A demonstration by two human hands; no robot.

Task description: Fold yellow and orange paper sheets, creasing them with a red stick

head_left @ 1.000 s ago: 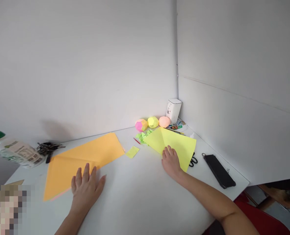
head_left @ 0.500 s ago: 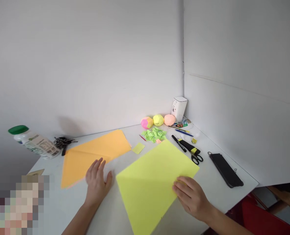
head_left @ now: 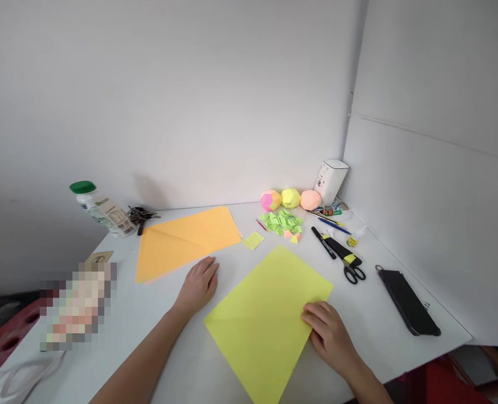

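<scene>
A large yellow-green sheet of paper point(head_left: 265, 325) lies at an angle on the white table. My right hand point(head_left: 327, 334) grips its right edge, fingers on top and thumb underneath. My left hand point(head_left: 198, 285) rests on the table between this sheet and the orange sheets point(head_left: 185, 238), holding nothing, its fingers slightly bent and a little apart. The orange sheets lie further back on the left. Beyond the yellow-green sheet are a small yellow-green square point(head_left: 254, 240) and a heap of folded green paper pieces point(head_left: 281, 222).
Three faceted paper balls point(head_left: 291, 198) stand by the wall near a white box point(head_left: 332, 182). Scissors point(head_left: 353, 273), a black marker point(head_left: 323, 243) and a black phone-like case point(head_left: 409, 303) lie right. A green-capped bottle point(head_left: 105, 212) stands left. The table edge point(head_left: 434, 356) is at lower right.
The camera view has shifted to the left. My left hand has moved away from the orange sheets, its fingers closer together. The yellow-green sheet lies flatter, still in my right hand.
</scene>
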